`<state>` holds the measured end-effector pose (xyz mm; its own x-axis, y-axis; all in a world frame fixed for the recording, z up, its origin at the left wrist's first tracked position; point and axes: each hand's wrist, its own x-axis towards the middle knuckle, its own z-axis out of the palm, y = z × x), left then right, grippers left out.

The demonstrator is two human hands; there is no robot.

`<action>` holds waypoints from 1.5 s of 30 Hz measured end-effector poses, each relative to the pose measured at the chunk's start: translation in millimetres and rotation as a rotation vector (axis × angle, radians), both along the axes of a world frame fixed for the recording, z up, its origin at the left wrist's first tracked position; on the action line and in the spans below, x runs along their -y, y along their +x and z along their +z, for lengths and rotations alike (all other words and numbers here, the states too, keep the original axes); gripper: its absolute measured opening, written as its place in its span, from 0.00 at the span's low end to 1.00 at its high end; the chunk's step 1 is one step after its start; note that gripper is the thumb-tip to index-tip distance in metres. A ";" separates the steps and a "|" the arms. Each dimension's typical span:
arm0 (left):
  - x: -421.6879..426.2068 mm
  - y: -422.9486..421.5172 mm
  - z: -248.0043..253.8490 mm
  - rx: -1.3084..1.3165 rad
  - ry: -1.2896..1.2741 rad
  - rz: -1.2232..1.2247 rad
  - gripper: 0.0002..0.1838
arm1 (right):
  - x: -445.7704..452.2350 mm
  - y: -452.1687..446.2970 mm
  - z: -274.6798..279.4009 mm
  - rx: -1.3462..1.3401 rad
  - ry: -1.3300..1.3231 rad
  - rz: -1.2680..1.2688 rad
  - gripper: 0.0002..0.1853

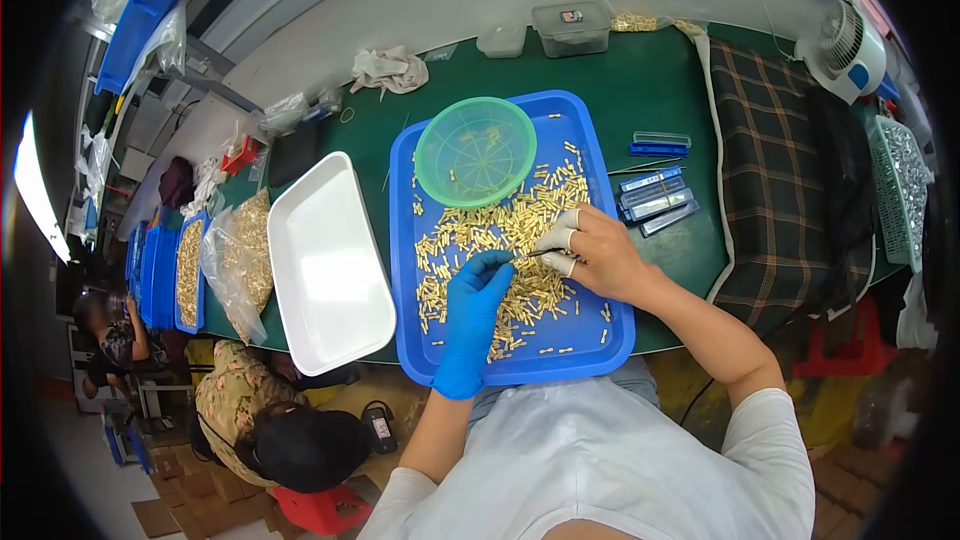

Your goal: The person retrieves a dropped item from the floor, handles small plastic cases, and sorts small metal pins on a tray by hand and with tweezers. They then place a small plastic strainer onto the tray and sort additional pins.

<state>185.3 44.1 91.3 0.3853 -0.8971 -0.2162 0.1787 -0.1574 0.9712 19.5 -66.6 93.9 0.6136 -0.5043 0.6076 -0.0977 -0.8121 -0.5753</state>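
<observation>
My left hand (478, 302), in a blue glove, is closed in a pinch over the brass parts; what lies between its fingertips is too small to make out. My right hand (592, 252), with white finger cots on some fingers, grips a thin dark tool (543, 252) whose tip points at the left fingertips. Both hands are above a blue tray (402, 240). Many small brass parts (520, 225) are spread across its floor. A round green mesh sieve (476, 152) rests at the tray's far left, with a few parts in it.
A white tray (330, 270) stands left, beside a plastic bag of brass parts (254, 240). Small blue cases (655, 198) lie to the right, before a plaid cloth (780, 180). Clear boxes (570, 30) and a fan (845, 50) stand farther back. Another person (260, 410) sits at left.
</observation>
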 end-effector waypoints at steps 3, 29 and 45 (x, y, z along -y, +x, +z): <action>0.3 -0.6 -0.1 0.000 0.002 0.011 0.09 | 0.4 -0.5 0.6 -0.016 -0.008 0.000 0.11; -1.0 -7.5 -5.7 0.344 -0.096 -0.011 0.09 | -6.3 1.2 -3.5 -0.143 0.053 -0.004 0.07; 5.0 -3.1 1.1 -0.601 -0.299 -0.183 0.27 | -5.0 6.0 -7.3 0.074 0.174 -0.128 0.08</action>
